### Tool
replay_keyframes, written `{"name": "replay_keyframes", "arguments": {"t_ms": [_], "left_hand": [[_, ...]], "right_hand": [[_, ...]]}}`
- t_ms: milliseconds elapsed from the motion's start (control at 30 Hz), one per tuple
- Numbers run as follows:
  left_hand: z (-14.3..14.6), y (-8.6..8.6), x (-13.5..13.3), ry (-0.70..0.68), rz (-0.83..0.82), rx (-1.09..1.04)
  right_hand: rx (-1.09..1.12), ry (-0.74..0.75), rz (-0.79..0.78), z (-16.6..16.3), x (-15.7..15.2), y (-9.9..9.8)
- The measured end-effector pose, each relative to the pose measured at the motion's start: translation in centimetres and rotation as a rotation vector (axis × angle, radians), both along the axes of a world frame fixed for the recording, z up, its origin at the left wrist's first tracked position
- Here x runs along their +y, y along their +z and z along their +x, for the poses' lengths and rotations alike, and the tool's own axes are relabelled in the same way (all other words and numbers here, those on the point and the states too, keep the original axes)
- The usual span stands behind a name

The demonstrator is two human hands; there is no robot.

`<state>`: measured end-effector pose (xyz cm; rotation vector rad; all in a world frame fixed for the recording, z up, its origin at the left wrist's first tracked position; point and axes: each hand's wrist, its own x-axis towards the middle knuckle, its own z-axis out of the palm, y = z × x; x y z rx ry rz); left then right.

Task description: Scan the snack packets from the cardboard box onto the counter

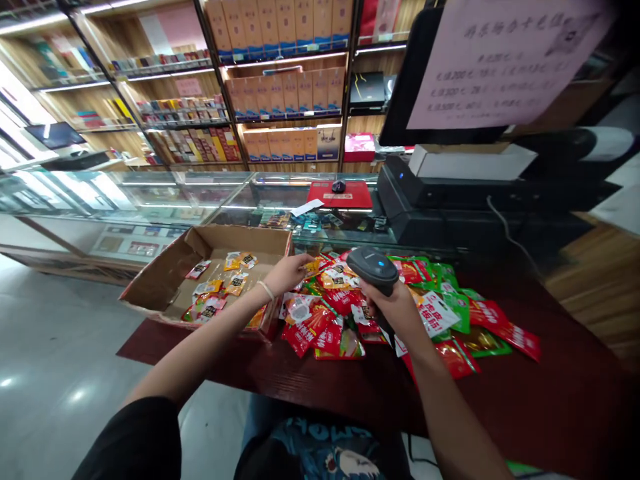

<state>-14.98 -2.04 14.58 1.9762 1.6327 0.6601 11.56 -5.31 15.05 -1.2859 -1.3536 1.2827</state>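
Observation:
My right hand (395, 310) is wrapped round the handle of a black barcode scanner (367, 265), which has a blue light on top. Over the left side of a heap of snack packets (345, 300), my left hand (289, 273) pinches a small orange snack packet (313, 267). The heap of red, green and white packets spreads over the dark red table, partly hidden by the scanner and my right arm. To the left, an open cardboard box (173, 293) has several small orange, white and red packets inside; my left forearm crosses above it.
A glass display counter (170, 193) runs behind the table (310, 383). On it are a red mouse pad (350, 197) and a black mouse (339, 187). A black screen with a pink paper sign (490, 73) stands at right, above a black cash-register base (450, 207). Stocked shelves line the back.

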Motion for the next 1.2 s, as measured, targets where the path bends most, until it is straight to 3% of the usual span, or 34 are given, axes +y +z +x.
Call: {"name": "replay_keyframes", "arguments": {"t_ms": [167, 367, 533, 667, 833, 1000, 1200], "left_hand": [[2.2, -2.3, -0.3, -0.08, -0.048, 0.484], [2.0, -4.0, -0.1, -0.228, -0.231, 0.469], [2.1, -2.3, 0.0, -0.181, -0.18, 0.402], [1.5, 0.3, -0.3, -0.134, -0.02, 0.164], [-3.4, 1.8, -0.4, 0.113, 0.132, -0.094], [-11.6, 1.0, -1.3, 0.374, 0.143, -0.334], [-18.9, 0.4, -4.4, 0.568, 0.137, -0.467]], "right_hand": [[0.035, -0.015, -0.025, 2.4, -0.1, -1.0], [0.096, -0.043, -0.054, 2.8, 0.0, -1.8], [0.084, -0.035, -0.052, 2.2, 0.3, -1.9], [0.044, -0.035, -0.047, 1.6, 0.4, -1.3], [-0.032, 0.001, -0.014, 0.5, 0.5, -1.0], [-0.152, 0.051, -0.066, -2.2, 0.9, -0.8], [-0.246, 0.198, 0.028, -7.5, 1.4, 0.3]]}}
